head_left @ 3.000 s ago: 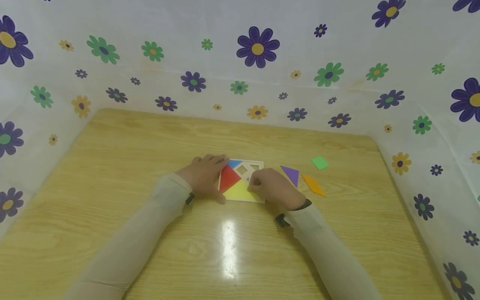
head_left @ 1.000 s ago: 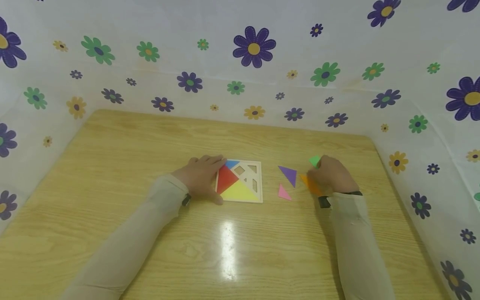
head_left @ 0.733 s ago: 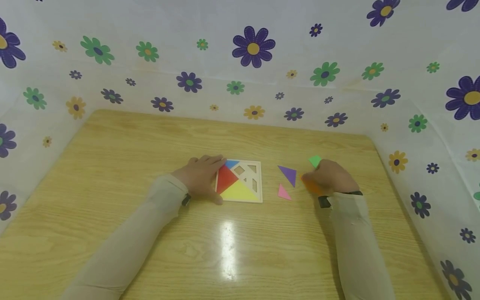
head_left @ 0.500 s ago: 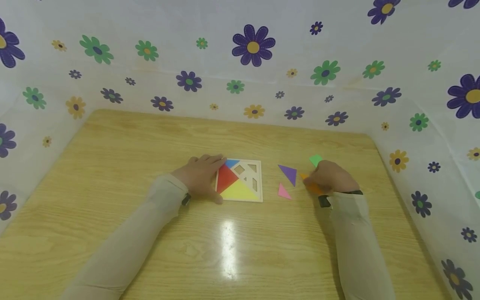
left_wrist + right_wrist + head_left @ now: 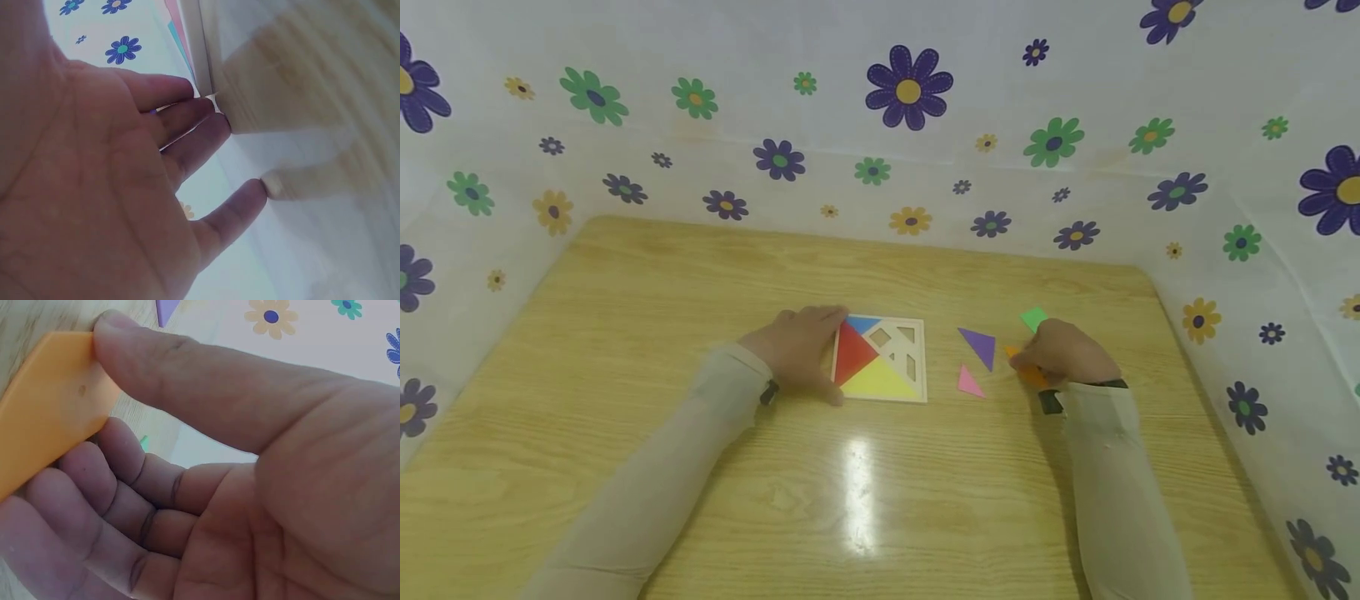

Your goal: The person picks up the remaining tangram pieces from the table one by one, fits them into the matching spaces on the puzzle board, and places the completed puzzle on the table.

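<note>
All three views examined; no text, label or brand legible; no number or sign legible either.

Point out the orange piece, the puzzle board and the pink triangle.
Orange piece (image 5: 56,402), right wrist view: middle of its visible face.
Puzzle board (image 5: 898,350), head view: bare wood between the cutouts.
Pink triangle (image 5: 967,384), head view: middle of its face.

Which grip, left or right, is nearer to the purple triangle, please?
Right. The right grip, on the orange piece, is just right of the purple triangle. The left grip is farther, at the left edge of the board, which lies between it and the triangle.
</note>
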Motion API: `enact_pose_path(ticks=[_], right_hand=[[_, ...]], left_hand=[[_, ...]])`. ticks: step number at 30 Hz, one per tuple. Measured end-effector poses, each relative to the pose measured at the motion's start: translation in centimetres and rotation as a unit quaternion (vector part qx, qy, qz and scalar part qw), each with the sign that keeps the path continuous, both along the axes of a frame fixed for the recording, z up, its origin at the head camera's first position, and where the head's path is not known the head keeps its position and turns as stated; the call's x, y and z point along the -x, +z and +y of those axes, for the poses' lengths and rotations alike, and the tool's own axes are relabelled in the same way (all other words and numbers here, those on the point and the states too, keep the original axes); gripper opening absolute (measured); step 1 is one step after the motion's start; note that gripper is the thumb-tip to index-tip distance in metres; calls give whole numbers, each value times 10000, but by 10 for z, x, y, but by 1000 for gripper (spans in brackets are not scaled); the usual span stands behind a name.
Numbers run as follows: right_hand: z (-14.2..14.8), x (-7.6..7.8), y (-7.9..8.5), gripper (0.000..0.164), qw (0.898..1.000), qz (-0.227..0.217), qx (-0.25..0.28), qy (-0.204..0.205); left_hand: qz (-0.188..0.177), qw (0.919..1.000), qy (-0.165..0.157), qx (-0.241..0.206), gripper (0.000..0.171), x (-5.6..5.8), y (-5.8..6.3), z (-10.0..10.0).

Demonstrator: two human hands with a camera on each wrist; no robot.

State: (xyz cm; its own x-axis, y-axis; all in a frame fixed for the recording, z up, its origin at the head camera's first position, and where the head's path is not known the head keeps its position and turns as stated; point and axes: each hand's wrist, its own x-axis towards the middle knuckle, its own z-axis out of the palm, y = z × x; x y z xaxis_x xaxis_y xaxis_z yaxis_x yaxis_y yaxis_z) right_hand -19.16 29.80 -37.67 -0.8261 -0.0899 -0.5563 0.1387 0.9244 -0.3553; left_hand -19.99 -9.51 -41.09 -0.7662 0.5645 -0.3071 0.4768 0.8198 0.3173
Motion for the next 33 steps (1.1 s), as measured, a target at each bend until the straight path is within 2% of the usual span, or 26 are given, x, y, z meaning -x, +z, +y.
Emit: enact_pose_path(ticks=[6, 10, 17, 22, 30, 33], right_hand=[[-2, 4, -5, 53, 9989, 452, 127, -94], [-4, 5, -5, 52, 9986, 519, 95, -20], [-10, 2, 3, 28, 9992, 372, -114, 60], [-14, 0, 4, 18, 9989, 426, -204, 23], [-13, 1, 2, 35, 9988, 448, -219, 7], [-13, 2, 0, 29, 9987, 472, -192, 41]], left_hand=[[-10, 9999, 136, -55, 122, 2, 0, -2], [36, 9998, 175, 17, 119, 4, -2, -2], [49, 9998, 181, -12, 119, 5, -3, -1], [165, 9998, 95, 31, 120, 6, -5, 1], [143, 9998, 119, 55, 121, 6, -7, 1], [162, 9998, 97, 64, 121, 5, -8, 1]])
